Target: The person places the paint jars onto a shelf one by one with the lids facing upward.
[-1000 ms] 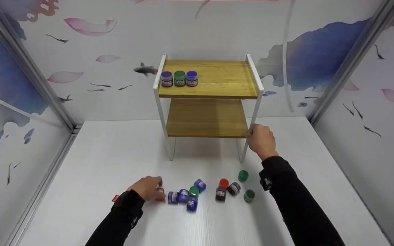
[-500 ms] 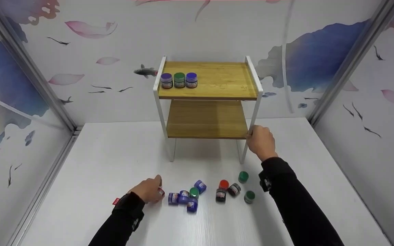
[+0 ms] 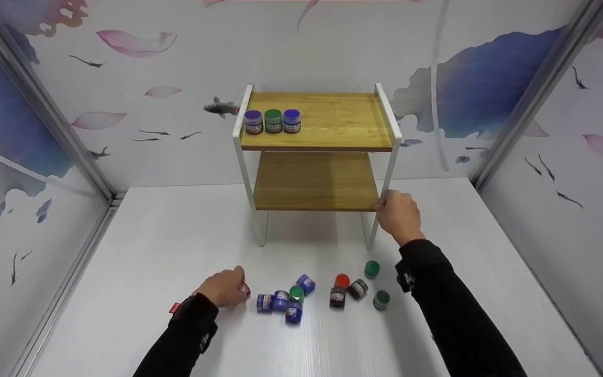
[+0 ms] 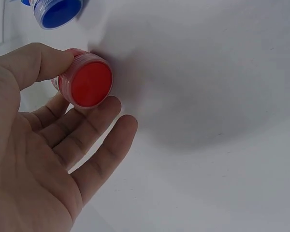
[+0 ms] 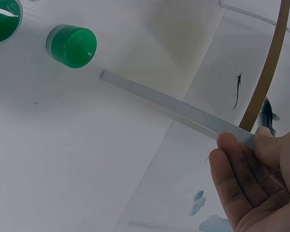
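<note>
I see the right hand (image 5: pixel 261 188) pinching a pale shelf leg (image 5: pixel 154 98) close to the brown shelf edge (image 5: pixel 267 72); one green jar (image 5: pixel 72 46) sits near the leg's far end, another green jar (image 5: pixel 2 21) at my upper left

Soft shadows, glare on tabletop (image 3: pixel 314 345)

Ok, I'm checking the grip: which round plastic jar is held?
The only one held: the red plastic jar pinched by the left hand; the other red jar sits untouched on the white tabletop near a dark jar.
</note>
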Demonstrator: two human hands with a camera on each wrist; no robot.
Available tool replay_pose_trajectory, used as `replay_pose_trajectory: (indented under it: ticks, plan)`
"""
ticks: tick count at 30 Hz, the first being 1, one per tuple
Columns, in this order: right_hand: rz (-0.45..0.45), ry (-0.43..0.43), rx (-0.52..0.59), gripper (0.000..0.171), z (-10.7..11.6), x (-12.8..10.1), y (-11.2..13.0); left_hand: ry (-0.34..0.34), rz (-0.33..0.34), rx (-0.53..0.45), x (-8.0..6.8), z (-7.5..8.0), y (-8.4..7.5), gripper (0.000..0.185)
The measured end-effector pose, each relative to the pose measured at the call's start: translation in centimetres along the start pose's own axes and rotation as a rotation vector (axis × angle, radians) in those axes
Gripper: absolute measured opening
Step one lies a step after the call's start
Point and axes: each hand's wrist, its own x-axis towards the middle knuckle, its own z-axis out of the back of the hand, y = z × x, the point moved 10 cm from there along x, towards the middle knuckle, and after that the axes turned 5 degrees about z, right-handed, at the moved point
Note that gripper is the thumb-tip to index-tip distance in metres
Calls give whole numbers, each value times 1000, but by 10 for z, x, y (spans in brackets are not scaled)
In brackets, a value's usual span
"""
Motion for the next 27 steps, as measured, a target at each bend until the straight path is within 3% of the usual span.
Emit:
replay_pose_trajectory:
  ticks: [12,21,27]
  plan:
    - [-13,-2,-6,16,0,1,-2,-114,-139,-12,0,12,-9,19]
    - [-9,5,-4,15,-1,0,-1,-136,-167,-25,-1,15,-11,17]
    - [-17,13,0,15,-2,1,-2,-144,-138,-43,-2,17,-8,22]
